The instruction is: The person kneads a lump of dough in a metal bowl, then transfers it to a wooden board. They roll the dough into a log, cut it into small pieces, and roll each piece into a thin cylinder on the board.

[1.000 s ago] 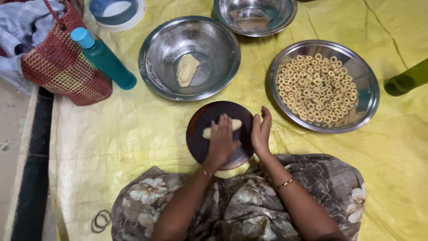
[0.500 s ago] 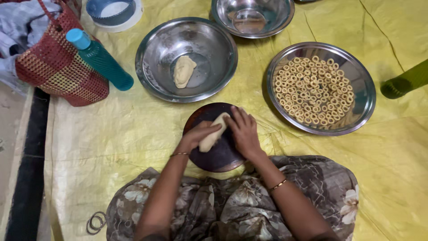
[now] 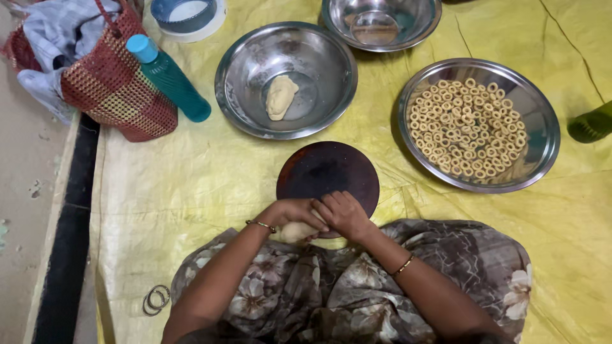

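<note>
Where the dark round board (image 3: 327, 177) meets her lap, both hands are bunched at its 6 o'clock edge, the left hand (image 3: 292, 212) and right hand (image 3: 345, 213) touching, fingers curled narrow over a small dough lump (image 3: 297, 231). It peeks out under the left palm, so that hand is nearer; its long axis I cannot tell. More dough (image 3: 280, 96) lies in the bowl (image 3: 242, 95) at 11 o'clock from the board.

A piece of dough (image 3: 297, 231) is held between the left hand (image 3: 292, 213) and right hand (image 3: 344, 213) at the near edge of a round board (image 3: 327, 171). Beyond the board, a bowl (image 3: 242, 95) containing a dough lump (image 3: 280, 96) is set. To the right, a plate (image 3: 539, 162) of dough rings (image 3: 467, 127) is placed; far left, a bottle (image 3: 168, 78) is leaned against a basket (image 3: 115, 89).
</note>
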